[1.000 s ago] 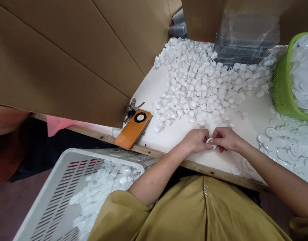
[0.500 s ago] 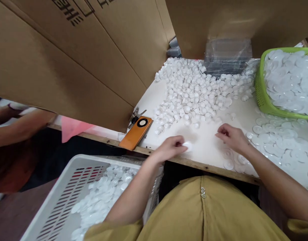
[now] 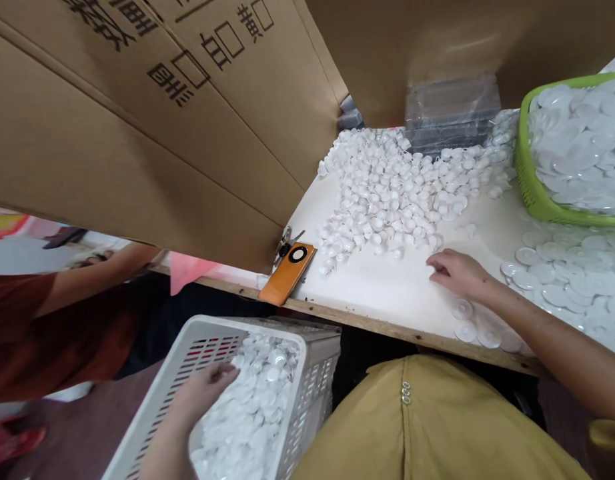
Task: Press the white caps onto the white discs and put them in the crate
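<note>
My left hand [image 3: 203, 390] hangs over the white plastic basket [image 3: 301, 363], its fingers loosely bent and no piece visible in them. Below it, small white plastic discs [image 3: 255, 400] fill much of the basket. Above the white tabletop, my right hand [image 3: 455, 272] is closed, thumb against curled fingers; whatever is between the tips is hidden. Ahead of it spreads a heap of small white plastic caps [image 3: 387, 187]. Flat clear-white discs [image 3: 562, 280] lie beside my right forearm, and a few more discs [image 3: 475, 323] rest under the wrist near the table edge.
An orange phone [image 3: 286, 277] with keys [image 3: 286, 245] lies at the table's wooden edge. A green basket [image 3: 530, 187] full of discs stands at right. Cardboard [image 3: 212, 160] walls off the left and back. A plastic-wrapped grey stack [image 3: 452, 113] sits behind. A co-worker's arm [image 3: 102, 273] shows at left.
My left hand has moved from the table edge, where it held a white disc, left and down over the white basket; the disc no longer shows. My right hand stays about where it was.
</note>
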Demonstrator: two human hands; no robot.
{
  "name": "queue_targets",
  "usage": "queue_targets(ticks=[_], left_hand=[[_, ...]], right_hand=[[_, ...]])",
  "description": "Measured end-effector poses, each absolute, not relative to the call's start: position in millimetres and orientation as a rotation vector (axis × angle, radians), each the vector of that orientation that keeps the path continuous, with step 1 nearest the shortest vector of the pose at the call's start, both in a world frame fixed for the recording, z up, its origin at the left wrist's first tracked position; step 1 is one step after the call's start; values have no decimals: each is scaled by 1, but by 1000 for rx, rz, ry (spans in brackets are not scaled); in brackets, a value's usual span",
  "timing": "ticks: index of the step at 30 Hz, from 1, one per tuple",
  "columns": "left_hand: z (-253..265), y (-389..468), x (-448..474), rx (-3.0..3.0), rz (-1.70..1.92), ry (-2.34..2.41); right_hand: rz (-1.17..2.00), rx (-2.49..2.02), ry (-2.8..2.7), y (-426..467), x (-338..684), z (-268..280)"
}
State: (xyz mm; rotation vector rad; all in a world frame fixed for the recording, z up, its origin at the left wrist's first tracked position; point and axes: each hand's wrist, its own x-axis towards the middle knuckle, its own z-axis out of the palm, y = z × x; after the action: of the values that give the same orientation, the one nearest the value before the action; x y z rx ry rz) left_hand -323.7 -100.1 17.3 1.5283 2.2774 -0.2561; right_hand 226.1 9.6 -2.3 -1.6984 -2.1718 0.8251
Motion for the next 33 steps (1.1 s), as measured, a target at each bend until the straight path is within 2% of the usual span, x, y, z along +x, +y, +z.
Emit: queue_targets(ticks=[2, 4, 9, 12, 19, 27, 29, 33], left_hand=[[29, -71, -281, 1643, -68, 2265], [39, -42, -224, 1809, 115, 2123], [26, -4, -72, 2048, 426, 1420], [5, 4, -8, 2160, 467, 1132], [-15, 17, 26, 2162, 494, 1094], [-12, 21, 21, 2065, 436, 1104], [-14, 21, 22, 2086, 423, 1115], [-18, 22, 23, 2124, 386, 1148]], right_hand=[[872, -1621, -2165, 3, 227, 4], [780, -1662, -2146, -1, 240, 12], [267, -2231, -2064, -15, 304, 22], [198, -2463, -2009, -25, 331, 18], [572, -2313, -1843, -25, 332, 25], [1425, -1700, -1368, -2, 221, 16], [1507, -1696, -1312, 2, 202, 9], [1476, -1812, -1413, 7, 195, 1]])
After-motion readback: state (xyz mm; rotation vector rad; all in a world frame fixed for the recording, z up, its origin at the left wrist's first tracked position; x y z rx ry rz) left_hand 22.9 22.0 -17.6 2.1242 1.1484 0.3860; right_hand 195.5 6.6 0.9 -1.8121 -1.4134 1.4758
